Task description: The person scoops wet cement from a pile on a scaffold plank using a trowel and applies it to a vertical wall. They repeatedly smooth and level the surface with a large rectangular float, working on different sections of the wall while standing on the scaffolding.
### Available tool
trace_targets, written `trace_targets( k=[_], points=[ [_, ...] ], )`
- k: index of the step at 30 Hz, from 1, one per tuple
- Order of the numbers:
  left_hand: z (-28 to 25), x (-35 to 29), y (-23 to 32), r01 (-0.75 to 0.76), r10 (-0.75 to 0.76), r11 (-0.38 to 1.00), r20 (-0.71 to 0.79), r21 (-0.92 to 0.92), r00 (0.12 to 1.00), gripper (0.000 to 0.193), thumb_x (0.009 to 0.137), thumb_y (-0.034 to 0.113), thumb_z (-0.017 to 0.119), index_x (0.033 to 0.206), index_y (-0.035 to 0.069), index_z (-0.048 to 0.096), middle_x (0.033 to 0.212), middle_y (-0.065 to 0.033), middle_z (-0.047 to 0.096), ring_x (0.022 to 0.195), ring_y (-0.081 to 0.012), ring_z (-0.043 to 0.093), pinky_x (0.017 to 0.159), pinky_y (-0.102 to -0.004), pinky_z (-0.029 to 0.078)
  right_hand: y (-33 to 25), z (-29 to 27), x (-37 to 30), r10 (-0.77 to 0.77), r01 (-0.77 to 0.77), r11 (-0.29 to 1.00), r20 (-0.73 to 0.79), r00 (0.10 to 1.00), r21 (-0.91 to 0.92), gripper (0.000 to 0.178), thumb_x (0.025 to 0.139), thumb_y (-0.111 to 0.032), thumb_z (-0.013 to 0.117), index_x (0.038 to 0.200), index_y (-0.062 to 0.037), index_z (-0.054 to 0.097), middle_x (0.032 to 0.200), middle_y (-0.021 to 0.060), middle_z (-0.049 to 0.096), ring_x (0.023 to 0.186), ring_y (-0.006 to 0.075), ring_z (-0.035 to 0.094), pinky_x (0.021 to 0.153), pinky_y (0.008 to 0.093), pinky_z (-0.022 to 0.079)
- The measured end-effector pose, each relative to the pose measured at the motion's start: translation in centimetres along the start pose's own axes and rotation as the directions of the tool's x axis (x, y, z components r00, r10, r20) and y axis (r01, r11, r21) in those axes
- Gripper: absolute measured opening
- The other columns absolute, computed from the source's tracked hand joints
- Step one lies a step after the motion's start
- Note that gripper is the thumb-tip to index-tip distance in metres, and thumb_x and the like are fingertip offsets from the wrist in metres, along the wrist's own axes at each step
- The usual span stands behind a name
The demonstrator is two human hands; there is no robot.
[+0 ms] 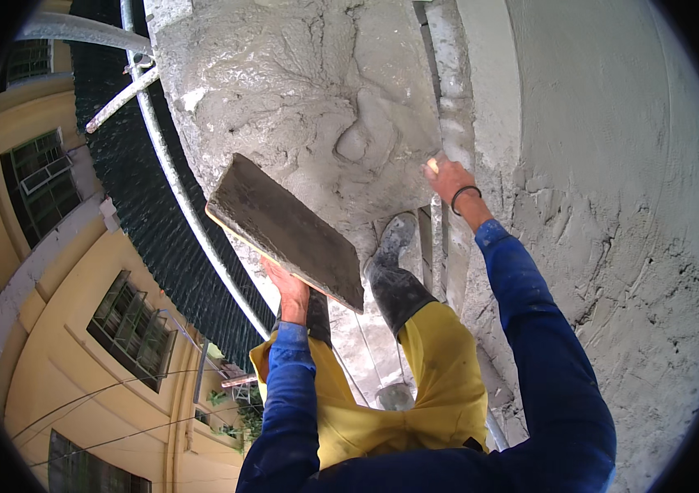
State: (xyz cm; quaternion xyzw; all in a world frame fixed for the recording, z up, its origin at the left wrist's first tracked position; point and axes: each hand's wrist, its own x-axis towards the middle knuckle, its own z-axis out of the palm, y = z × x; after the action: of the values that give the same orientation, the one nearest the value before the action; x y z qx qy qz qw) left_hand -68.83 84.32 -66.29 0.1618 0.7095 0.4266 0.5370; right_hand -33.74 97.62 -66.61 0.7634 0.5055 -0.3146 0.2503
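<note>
My left hand (288, 289) grips a rectangular plasterer's hawk (288, 234) from below, near its lower edge. Wet grey mortar coats its tilted upper face, and a thin yellowish edge shows along its side. My right hand (452, 179), with a dark band at the wrist, is closed around a tool with a pale yellow handle (432, 165); its working end cannot be made out. That hand is over the right edge of a broad bed of wet mortar (308, 99), which has ridges and a rounded hollow in it. The hawk hangs above the mortar's near left side.
A rough, partly smoothed plaster wall (612, 164) rises on the right. Metal scaffold pipes (173, 164) run along the left, beside dark corrugated roofing (119, 123) and a yellow building (62, 304). My boots (399, 238) stand on a narrow platform near the mortar.
</note>
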Motion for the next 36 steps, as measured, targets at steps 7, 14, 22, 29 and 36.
trace_targets(
  k=[7, 14, 22, 29, 36],
  points=[
    [-2.8, 2.4, -3.1, 0.162, -0.159, 0.964, 0.030, -0.213, 0.987, 0.035, 0.102, 0.022, 0.051, 0.131, 0.003, 0.052, 0.120, -0.0087, 0.062, 0.103, -0.0219, 0.063, 0.088, -0.0340, 0.054, -1.2, 10.2, 8.6, -0.073, 0.100, 0.961, -0.113, 0.991, 0.258, 0.039, 0.088, -0.028, 0.062, 0.114, -0.0002, 0.053, 0.102, 0.0273, 0.067, 0.100, 0.0436, 0.065, 0.084, 0.0521, 0.052],
    [0.8, 1.2, 0.8, 0.096, -0.100, 0.985, -0.024, -0.146, 0.995, 0.034, 0.101, 0.023, 0.054, 0.128, 0.003, 0.053, 0.118, -0.0086, 0.063, 0.105, -0.0189, 0.060, 0.091, -0.0331, 0.052, 0.6, 12.0, -1.9, -0.204, 0.194, 0.978, 0.138, 0.969, 0.079, 0.037, 0.092, -0.030, 0.056, 0.112, 0.0006, 0.051, 0.097, 0.0274, 0.068, 0.098, 0.0444, 0.064, 0.083, 0.0553, 0.050],
    [-0.4, 2.1, -0.7, 0.245, -0.203, 0.906, 0.153, -0.346, 0.967, 0.042, 0.103, 0.027, 0.048, 0.137, 0.003, 0.046, 0.131, -0.0101, 0.056, 0.112, -0.0268, 0.059, 0.094, -0.0388, 0.052, 9.3, 24.4, -0.7, 0.110, -0.026, 0.724, -0.077, 0.991, 0.689, 0.028, 0.082, -0.028, 0.066, 0.088, -0.0013, 0.061, 0.079, 0.0209, 0.064, 0.073, 0.0388, 0.063, 0.069, 0.0468, 0.048],
    [-3.3, 3.0, -0.3, 0.371, -0.248, 0.755, 0.288, -0.540, 0.925, 0.041, 0.105, 0.030, 0.038, 0.136, 0.005, 0.048, 0.135, -0.0102, 0.054, 0.119, -0.0271, 0.053, 0.104, -0.0386, 0.045, -8.7, 15.3, 1.5, -0.142, -0.201, 0.154, 0.223, 0.964, 0.967, 0.023, 0.090, -0.021, 0.065, 0.081, -0.0079, 0.048, 0.054, 0.0001, 0.046, 0.038, 0.0119, 0.046, 0.032, 0.0318, 0.039],
    [-2.2, 3.7, -1.0, 0.397, -0.319, 0.655, 0.241, -0.642, 0.916, 0.056, 0.102, 0.047, 0.036, 0.137, 0.006, 0.049, 0.139, -0.0126, 0.053, 0.123, -0.0326, 0.052, 0.108, -0.0438, 0.041, -7.3, 8.8, -3.3, -0.269, -0.073, 0.256, 0.144, 0.952, 0.964, 0.025, 0.093, -0.022, 0.066, 0.084, -0.0064, 0.048, 0.053, 0.0007, 0.048, 0.037, 0.0100, 0.046, 0.033, 0.0290, 0.037]
  ],
)
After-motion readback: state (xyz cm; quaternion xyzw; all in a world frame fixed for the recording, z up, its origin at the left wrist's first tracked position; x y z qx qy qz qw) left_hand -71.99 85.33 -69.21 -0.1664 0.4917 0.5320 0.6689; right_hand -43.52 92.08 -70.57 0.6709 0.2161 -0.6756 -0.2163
